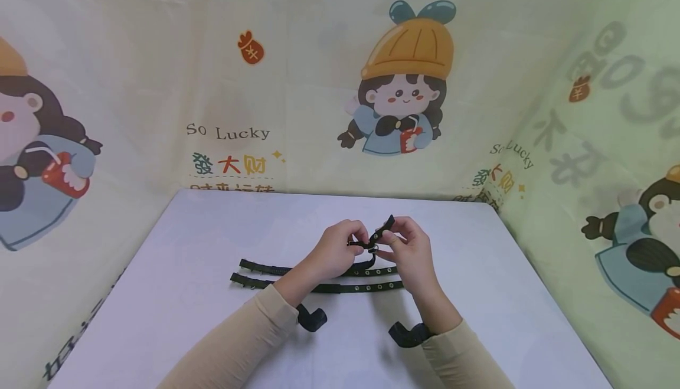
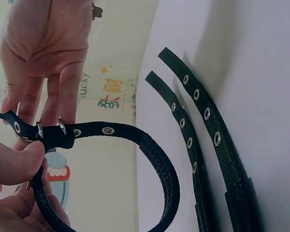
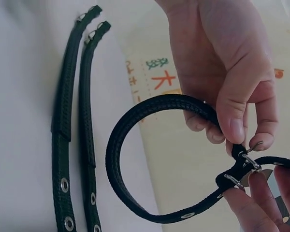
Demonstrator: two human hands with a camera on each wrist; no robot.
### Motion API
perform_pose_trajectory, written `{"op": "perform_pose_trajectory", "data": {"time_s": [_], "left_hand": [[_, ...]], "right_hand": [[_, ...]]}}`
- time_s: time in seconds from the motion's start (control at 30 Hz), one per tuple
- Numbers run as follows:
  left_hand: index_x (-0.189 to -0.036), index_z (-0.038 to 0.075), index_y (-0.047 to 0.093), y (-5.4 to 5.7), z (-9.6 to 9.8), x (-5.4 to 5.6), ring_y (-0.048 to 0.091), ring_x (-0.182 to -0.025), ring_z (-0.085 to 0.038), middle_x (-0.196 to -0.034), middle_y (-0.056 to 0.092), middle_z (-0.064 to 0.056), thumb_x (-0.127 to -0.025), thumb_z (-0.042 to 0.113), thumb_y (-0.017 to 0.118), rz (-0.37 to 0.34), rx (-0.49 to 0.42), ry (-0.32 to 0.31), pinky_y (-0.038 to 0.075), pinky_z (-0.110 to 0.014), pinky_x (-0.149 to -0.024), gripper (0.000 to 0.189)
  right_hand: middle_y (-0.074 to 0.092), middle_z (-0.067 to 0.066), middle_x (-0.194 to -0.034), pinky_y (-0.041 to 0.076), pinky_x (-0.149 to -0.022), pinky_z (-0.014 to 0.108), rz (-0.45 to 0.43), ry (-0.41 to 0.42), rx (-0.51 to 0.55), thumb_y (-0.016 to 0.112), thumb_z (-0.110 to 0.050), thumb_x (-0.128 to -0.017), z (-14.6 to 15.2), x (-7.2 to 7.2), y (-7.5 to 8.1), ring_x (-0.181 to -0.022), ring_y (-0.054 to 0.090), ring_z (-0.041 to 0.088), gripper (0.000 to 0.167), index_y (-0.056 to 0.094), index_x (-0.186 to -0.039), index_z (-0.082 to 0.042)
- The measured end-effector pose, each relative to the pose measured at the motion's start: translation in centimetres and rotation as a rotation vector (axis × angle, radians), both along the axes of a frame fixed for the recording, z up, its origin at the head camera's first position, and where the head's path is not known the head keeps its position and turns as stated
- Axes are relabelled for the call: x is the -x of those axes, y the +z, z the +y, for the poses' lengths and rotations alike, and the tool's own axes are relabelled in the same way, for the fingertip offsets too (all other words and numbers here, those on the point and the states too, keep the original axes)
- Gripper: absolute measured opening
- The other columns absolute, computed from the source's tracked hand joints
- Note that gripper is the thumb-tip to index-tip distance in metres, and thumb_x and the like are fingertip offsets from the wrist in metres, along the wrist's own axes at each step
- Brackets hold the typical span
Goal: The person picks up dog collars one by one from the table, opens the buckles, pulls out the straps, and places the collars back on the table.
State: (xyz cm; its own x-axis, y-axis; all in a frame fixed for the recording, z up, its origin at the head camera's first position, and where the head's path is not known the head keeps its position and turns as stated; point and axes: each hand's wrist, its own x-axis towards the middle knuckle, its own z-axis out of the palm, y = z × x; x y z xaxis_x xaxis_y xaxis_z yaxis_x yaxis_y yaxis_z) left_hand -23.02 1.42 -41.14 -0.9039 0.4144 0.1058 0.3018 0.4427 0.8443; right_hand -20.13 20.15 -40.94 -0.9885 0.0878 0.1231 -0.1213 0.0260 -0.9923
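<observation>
A black collar (image 3: 117, 130) with metal eyelets is bent into a loop between my hands, above the table. My left hand (image 1: 337, 250) pinches the strap just beside its metal buckle (image 3: 251, 162). From the other side, my right hand (image 1: 417, 253) holds the free strap end (image 1: 386, 226) between thumb and fingers. That end passes through the buckle and sticks out beyond it. In the left wrist view, the fingers of the right hand (image 2: 48, 48) touch the strap around the metal loops, and the left thumb presses close to the buckle.
Two more black collars, a nearer one (image 1: 340, 288) and a farther one (image 1: 260, 267), lie stretched out side by side on the white table (image 1: 196, 229). Printed cloth (image 1: 313, 82) hangs behind and at the sides. Black wrist devices (image 1: 312, 319) show at both sleeves.
</observation>
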Motion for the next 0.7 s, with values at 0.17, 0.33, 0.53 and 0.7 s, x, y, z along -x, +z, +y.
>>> {"op": "perform_pose_trajectory", "data": {"time_s": [0.17, 0.33, 0.53, 0.7], "left_hand": [[-0.097, 0.023, 0.066, -0.20, -0.01, -0.04, 0.063, -0.092, -0.018, -0.107, 0.067, 0.004, -0.098, 0.000, 0.074, 0.056, 0.023, 0.024, 0.055, -0.032, -0.078, 0.024], [-0.098, 0.020, 0.068, -0.44, -0.08, -0.11, 0.064, -0.091, -0.015, -0.104, 0.071, 0.004, -0.098, 0.003, 0.077, 0.136, 0.047, 0.036, 0.058, -0.029, -0.078, 0.019], [-0.098, 0.019, 0.072, -0.46, -0.19, -0.32, 0.065, -0.090, -0.015, -0.100, 0.075, 0.005, -0.096, 0.005, 0.079, 0.175, 0.039, 0.063, 0.058, -0.027, -0.076, 0.015], [-0.108, 0.021, 0.071, -0.32, -0.19, -0.62, 0.068, -0.095, -0.014, -0.104, 0.078, 0.005, -0.097, 0.007, 0.080, 0.122, -0.016, 0.101, 0.059, -0.030, -0.081, 0.020]], "right_hand": [[0.070, 0.011, -0.113, 0.067, -0.082, 0.046, 0.006, -0.004, -0.019, 0.064, 0.001, -0.105, -0.02, 0.04, 0.13, -0.097, 0.079, 0.018, 0.016, 0.062, -0.121, -0.001], [0.069, 0.016, -0.116, 0.067, -0.081, 0.043, 0.017, -0.016, -0.082, 0.067, 0.000, -0.104, -0.16, -0.02, 0.32, -0.098, 0.079, 0.021, 0.016, 0.065, -0.119, -0.004], [0.073, 0.017, -0.118, 0.067, -0.082, 0.036, 0.036, -0.036, -0.155, 0.073, -0.001, -0.100, -0.48, -0.13, 0.43, -0.100, 0.078, 0.022, 0.018, 0.072, -0.118, -0.005], [0.078, 0.010, -0.114, 0.064, -0.089, 0.033, 0.066, -0.059, -0.272, 0.076, -0.005, -0.099, -0.64, -0.12, 0.36, -0.101, 0.076, 0.020, 0.017, 0.078, -0.116, -0.010]]}}
